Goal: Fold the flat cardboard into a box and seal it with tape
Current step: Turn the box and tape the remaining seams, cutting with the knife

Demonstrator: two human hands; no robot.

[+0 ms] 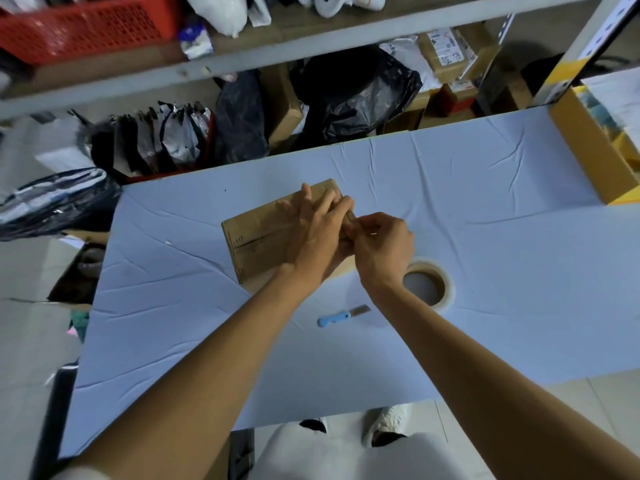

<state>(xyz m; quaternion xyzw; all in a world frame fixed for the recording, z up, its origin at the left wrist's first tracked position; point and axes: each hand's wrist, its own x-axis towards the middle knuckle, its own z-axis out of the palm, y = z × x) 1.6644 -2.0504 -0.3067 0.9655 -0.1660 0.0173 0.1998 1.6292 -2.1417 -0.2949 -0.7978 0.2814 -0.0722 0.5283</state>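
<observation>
Two bare forearms reach up from the bottom of the frame over one table draped in pale blue cloth [173, 306]. At frame centre sits one brown cardboard box [259, 237], lying flat-sided on the cloth. One left hand [311, 230] lies on its top, one finger stretched straight; whether the others pinch cannot be told. One right hand [381, 247] curls its fingers, pinching the box's right end. Just right of centre lies one whitish tape roll [427, 284], and below it one small blue-handled knife [334, 320].

Left grip [317, 230] lies flat, fingers straight; right grip [382, 247], touching it, is curled, pinching.
</observation>
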